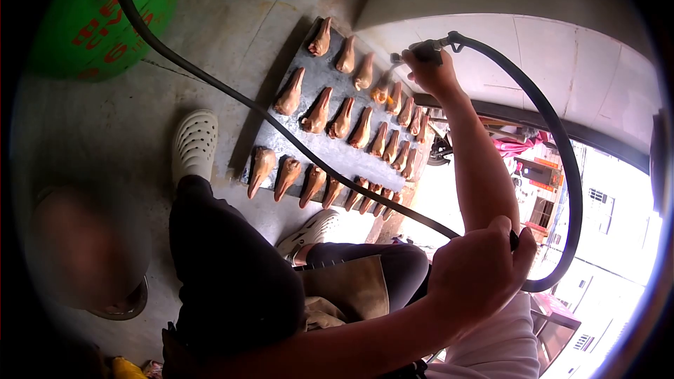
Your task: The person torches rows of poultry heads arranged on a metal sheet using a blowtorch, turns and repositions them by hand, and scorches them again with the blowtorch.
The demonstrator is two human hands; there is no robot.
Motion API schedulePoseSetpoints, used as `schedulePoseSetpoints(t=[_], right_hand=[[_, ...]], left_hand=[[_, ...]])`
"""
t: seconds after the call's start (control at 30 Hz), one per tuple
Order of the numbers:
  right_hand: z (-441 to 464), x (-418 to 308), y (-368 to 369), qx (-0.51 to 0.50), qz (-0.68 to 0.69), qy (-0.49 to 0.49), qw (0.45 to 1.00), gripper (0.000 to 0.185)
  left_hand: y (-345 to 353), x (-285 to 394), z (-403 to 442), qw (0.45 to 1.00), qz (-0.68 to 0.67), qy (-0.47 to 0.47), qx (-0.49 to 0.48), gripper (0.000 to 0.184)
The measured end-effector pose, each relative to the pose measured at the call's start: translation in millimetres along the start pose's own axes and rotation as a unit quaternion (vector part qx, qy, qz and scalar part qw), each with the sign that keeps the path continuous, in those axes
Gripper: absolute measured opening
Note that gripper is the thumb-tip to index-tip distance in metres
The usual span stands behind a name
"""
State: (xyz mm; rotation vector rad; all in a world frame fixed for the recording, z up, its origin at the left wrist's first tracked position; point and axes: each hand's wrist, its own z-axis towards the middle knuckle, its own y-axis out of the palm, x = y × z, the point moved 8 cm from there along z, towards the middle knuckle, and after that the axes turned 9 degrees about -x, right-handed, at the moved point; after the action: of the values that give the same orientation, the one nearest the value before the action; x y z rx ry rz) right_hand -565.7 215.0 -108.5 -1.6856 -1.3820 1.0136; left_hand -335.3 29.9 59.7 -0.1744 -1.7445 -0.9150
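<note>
My right hand (430, 70) is closed around the dark handle of a hose-fed torch (425, 51) beyond the far edge of a metal tray (330, 151). Its nozzle points toward the tray, where a small orange glow shows on one meat piece (380, 93). My left hand (477, 267) crosses in front of my right forearm, fingers wrapped round the black hose (570, 161); part of the grip is hidden. Rows of tan, glossy, tapering meat pieces (318, 111) lie on the tray; their exact kind I cannot make out.
A green container (112, 17) with red lettering stands at upper left. The hose runs diagonally over the tray. My pale clogs (196, 142) are beside the tray on the concrete floor (133, 140). A tiled wall (519, 49) borders the far side; a bright opening lies right.
</note>
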Motion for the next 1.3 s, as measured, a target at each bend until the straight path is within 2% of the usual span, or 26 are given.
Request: schedulePoseSetpoints(t=[0.17,0.27,0.4,0.43,0.53,0.6,0.87,1.3], right_hand=[[-9,-4,-2,-0.018,0.059,0.015,0.998,0.029],[-13,-6,-4,-0.028,0.040,0.023,0.999,0.028],[-24,-6,-7,0.000,0.102,0.003,0.995,0.032],[-25,-5,-8,-0.009,0.081,-0.006,0.997,0.033],[-26,16,-10,-0.029,0.067,0.057,0.996,0.033],[-25,30,-15,-0.014,0.001,0.053,0.998,0.031],[-24,71,-8,0.003,0.000,0.072,0.997,0.031],[-25,70,1,0.002,0.020,0.051,0.998,0.033]], left_hand=[[-1,0,0,1.000,0.005,0.004,0.018,0.049],[-1,-2,2,1.000,0.010,-0.011,0.018,0.049],[-1,-1,3,1.000,0.012,-0.011,0.012,0.047],[-1,-2,3,1.000,0.012,-0.012,0.015,0.047],[-1,-3,4,1.000,-0.006,-0.022,0.004,0.046],[2,-4,5,1.000,-0.008,-0.025,0.000,0.046],[5,-9,7,0.999,-0.009,-0.031,-0.002,0.048],[8,-10,8,0.999,-0.007,-0.042,-0.021,0.046]])
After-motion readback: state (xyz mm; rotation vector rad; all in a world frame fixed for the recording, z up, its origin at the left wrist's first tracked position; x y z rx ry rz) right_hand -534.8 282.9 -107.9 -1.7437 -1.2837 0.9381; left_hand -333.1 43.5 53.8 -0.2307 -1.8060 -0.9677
